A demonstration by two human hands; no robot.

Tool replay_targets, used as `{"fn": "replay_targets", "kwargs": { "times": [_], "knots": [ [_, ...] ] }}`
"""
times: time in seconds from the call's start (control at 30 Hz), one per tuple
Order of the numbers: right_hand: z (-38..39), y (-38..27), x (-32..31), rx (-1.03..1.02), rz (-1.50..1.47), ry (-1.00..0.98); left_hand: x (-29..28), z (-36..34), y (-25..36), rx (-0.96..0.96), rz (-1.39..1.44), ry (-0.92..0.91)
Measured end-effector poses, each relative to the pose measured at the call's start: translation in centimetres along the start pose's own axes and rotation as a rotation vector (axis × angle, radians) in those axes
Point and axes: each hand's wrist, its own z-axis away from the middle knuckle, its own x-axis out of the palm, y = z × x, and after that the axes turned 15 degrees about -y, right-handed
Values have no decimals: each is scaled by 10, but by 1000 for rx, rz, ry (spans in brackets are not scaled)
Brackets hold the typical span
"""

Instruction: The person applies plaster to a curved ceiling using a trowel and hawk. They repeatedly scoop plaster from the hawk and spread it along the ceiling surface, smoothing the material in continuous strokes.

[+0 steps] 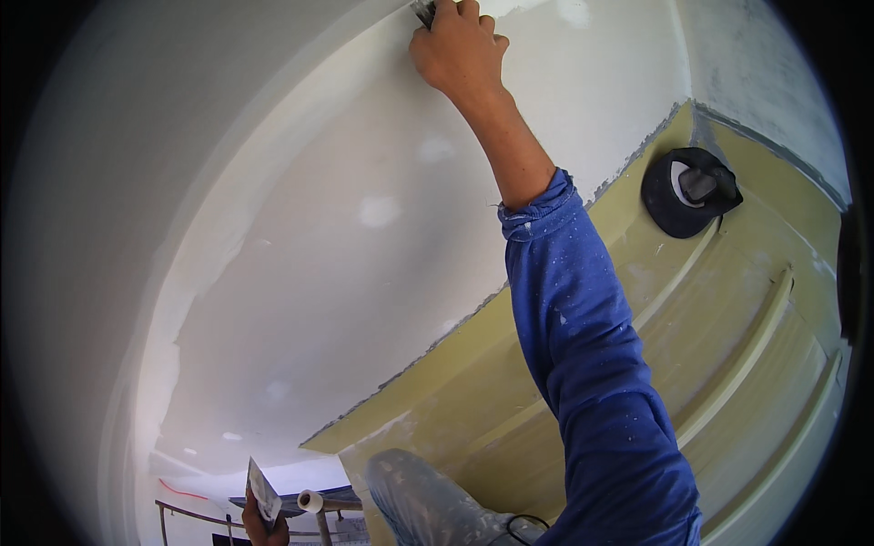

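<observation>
My right hand (462, 50) reaches up to the top edge of the view, its arm in a blue sleeve spotted with white. Its fingers are closed around a putty knife (424, 12), held close to the pale plastered wall (346, 246); most of the tool is cut off by the edge of the view. Low on the left, my left hand (262, 530) is partly cut off. It grips a second putty knife (263, 491), with the blade pointing up and whitish filler on it.
A black cap (687, 193) rests against the yellow-green ribbed panel (674, 364) on the right. My knee (414, 496), in stained trousers, shows below. Beyond the left hand are a metal pipe frame (341, 503) and a white-ended tube (310, 501). White filler patches (380, 211) dot the wall.
</observation>
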Motion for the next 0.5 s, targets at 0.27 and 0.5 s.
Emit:
{"fn": "replay_targets", "kwargs": {
  "times": [0.27,0.5],
  "knots": [
    [62,-80,60,-46,-65,38,-3,7,22,-125,140,49],
    [115,-150,98,-68,-130,65,-6,27,41,-94,590,-49]
  ]
}}
